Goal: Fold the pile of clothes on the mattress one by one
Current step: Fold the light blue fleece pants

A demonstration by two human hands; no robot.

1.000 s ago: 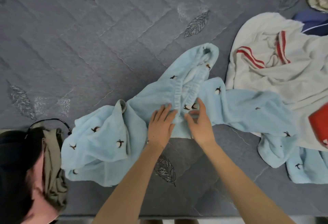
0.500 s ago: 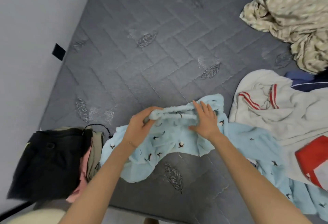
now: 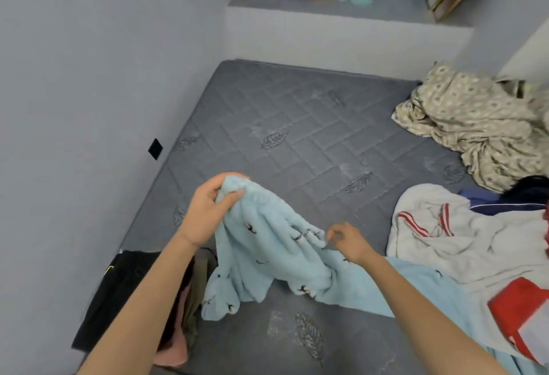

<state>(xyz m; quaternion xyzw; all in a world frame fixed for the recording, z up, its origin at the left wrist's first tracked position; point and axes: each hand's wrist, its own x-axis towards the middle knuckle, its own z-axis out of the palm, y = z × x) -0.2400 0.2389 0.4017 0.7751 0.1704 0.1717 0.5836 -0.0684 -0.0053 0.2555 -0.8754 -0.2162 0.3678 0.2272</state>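
Note:
A light blue fleece garment (image 3: pixel 267 258) with small dark prints hangs lifted above the grey quilted mattress (image 3: pixel 297 125). My left hand (image 3: pixel 208 208) grips its waistband end, raised highest. My right hand (image 3: pixel 346 241) pinches the waistband lower and to the right. The garment's legs droop down to the mattress near the front edge. At the right lies the unfolded pile: a white top with red stripes (image 3: pixel 463 244), a red and white piece (image 3: pixel 523 312) and more light blue fleece (image 3: pixel 427 288).
A stack of folded clothes, black on top with pink and olive below (image 3: pixel 124 297), sits at the mattress's left front corner by the wall. A crumpled beige patterned sheet (image 3: pixel 475 125) lies at the far right. A raised ledge (image 3: pixel 341 32) with purple cloth stands behind the mattress.
The blue garment lay spread flat with both hands on its waistband; both hands have since gathered the waistband and lifted it off the mattress, the left hand rising higher. My view has tilted up.

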